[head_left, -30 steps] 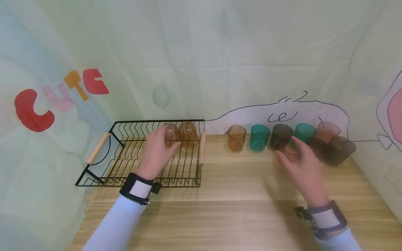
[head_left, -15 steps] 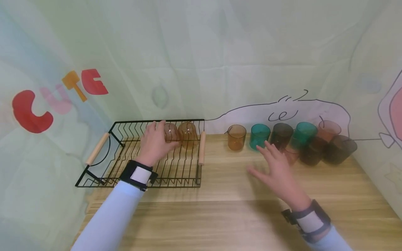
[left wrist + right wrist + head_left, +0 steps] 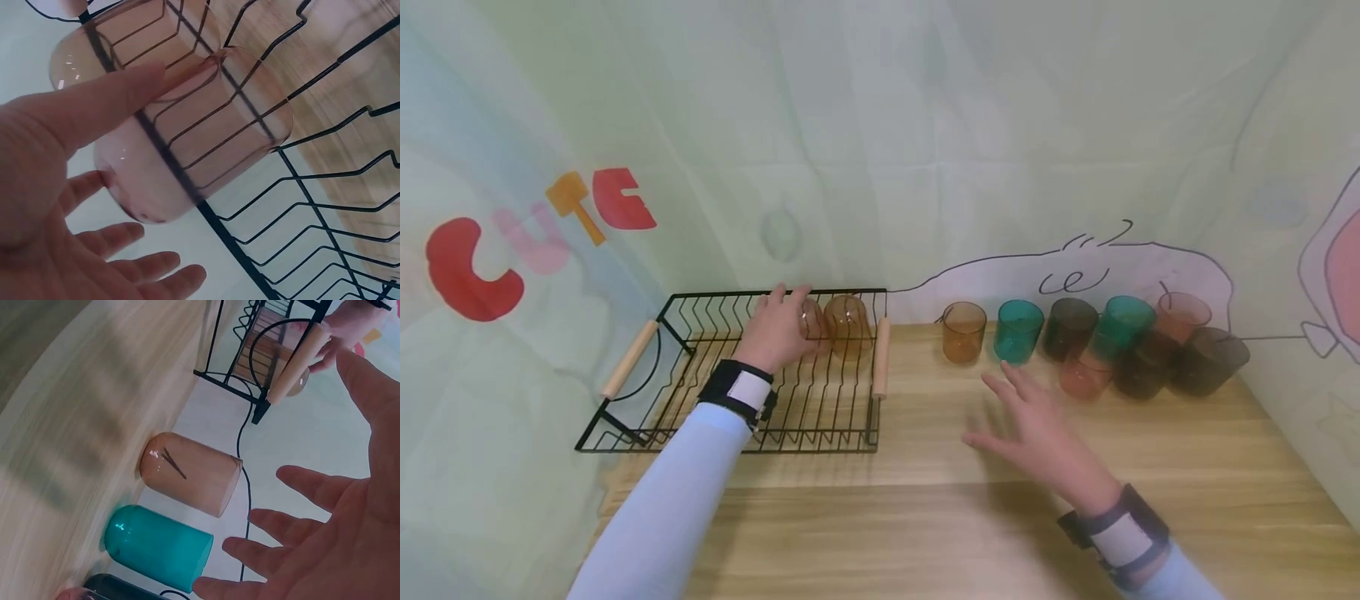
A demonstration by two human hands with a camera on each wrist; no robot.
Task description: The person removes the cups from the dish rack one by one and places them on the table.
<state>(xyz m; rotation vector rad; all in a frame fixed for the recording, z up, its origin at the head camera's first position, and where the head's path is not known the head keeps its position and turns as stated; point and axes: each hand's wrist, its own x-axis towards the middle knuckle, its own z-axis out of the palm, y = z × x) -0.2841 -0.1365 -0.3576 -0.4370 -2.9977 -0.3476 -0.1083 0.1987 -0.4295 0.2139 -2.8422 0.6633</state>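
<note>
My left hand (image 3: 772, 329) is at the back of the black wire dish rack (image 3: 882, 358), beside an upside-down pink glass (image 3: 237, 134). In the left wrist view its thumb lies across the glass and the index fingertip meets the lower edge; the other fingers are spread apart. Right of that glass, an upside-down amber glass (image 3: 848, 329) stands in the rack. My right hand (image 3: 1033, 429) hovers over the table with fingers spread and nothing held. Nearest to it are an upright teal glass (image 3: 1018, 333) and an amber glass (image 3: 964, 333).
Further right several glasses crowd together: a dark one (image 3: 1070, 329), another teal one (image 3: 1126, 321), a front pink one (image 3: 1084, 379) and a dark grey one (image 3: 1213, 362). A printed cloth backdrop (image 3: 925, 167) rises behind the wooden table (image 3: 910, 533).
My right hand has moved left and toward me, away from the crowded glasses. The left hand has shifted slightly right, closer against the pink glass. The glasses appear to stay put.
</note>
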